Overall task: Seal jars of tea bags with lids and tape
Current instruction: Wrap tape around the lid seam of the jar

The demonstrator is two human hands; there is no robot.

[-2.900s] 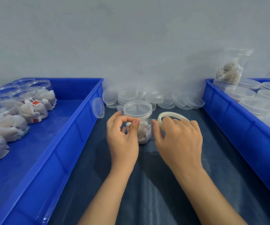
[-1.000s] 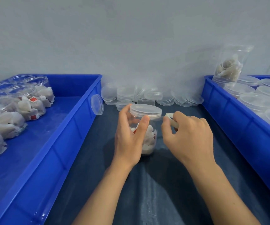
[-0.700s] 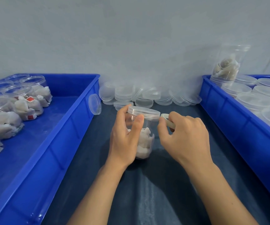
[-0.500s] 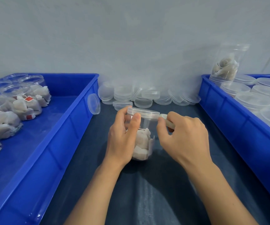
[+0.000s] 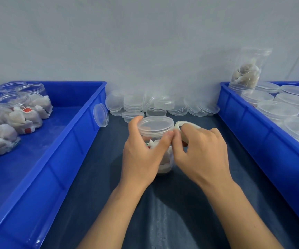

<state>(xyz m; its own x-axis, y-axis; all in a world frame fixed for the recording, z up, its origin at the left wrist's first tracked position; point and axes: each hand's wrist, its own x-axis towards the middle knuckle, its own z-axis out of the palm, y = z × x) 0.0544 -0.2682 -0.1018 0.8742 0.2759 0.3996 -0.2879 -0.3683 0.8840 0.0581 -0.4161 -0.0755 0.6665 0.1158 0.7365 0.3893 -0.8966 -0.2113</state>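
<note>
A clear plastic jar (image 5: pixel 164 159) with white tea bags inside stands on the dark mat in the middle, capped with a clear lid (image 5: pixel 156 125). My left hand (image 5: pixel 141 155) grips the jar from the left, thumb on the lid's rim at the front. My right hand (image 5: pixel 202 151) holds a pale roll of tape (image 5: pixel 179 125) right beside the lid, its thumb meeting my left thumb at the rim. The tape strip itself is too thin to make out.
A blue tray (image 5: pixel 59 159) on the left holds several open jars of tea bags (image 5: pixel 24 115). A blue tray (image 5: pixel 252 130) on the right holds several lidded jars (image 5: pixel 277 110). Loose clear lids (image 5: pixel 145 105) are piled along the wall behind the jar.
The jar has been turned in my left hand and my right hand has brought the tape roll close against the lid's rim; thumbs now meet there.
</note>
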